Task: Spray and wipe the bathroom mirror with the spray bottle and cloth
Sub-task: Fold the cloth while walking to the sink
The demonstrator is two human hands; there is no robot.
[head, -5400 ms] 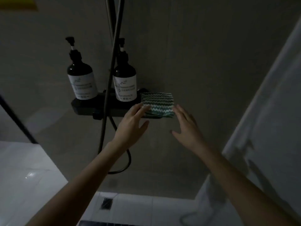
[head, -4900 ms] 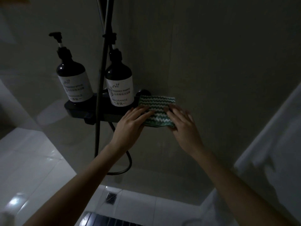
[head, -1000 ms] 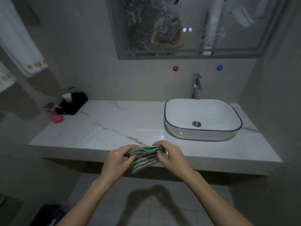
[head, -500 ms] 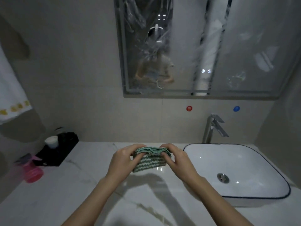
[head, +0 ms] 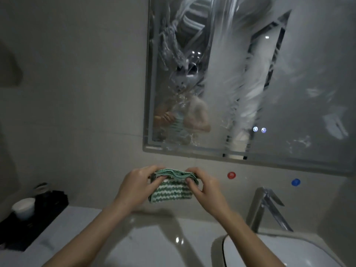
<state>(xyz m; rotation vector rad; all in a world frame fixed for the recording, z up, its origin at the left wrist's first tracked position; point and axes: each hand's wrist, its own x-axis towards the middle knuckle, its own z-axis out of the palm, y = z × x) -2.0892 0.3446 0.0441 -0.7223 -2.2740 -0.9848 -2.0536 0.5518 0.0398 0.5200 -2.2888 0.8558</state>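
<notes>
my left grip (head: 135, 186) and right grip (head: 207, 186) both pinch the folded green-and-white striped cloth (head: 171, 190) above the marble table (head: 81, 234), below the streaked mirror (head: 289, 83).

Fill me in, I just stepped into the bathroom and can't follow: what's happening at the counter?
A person stands at the vanity and holds a folded green-and-white striped cloth in both hands. The left hand and right hand pinch its top edge, above the marble countertop and below the mirror. The mirror is covered in streaks and smears, and the cloth is not touching it. No spray bottle is in view. The faucet and white basin sit to the right.
</notes>
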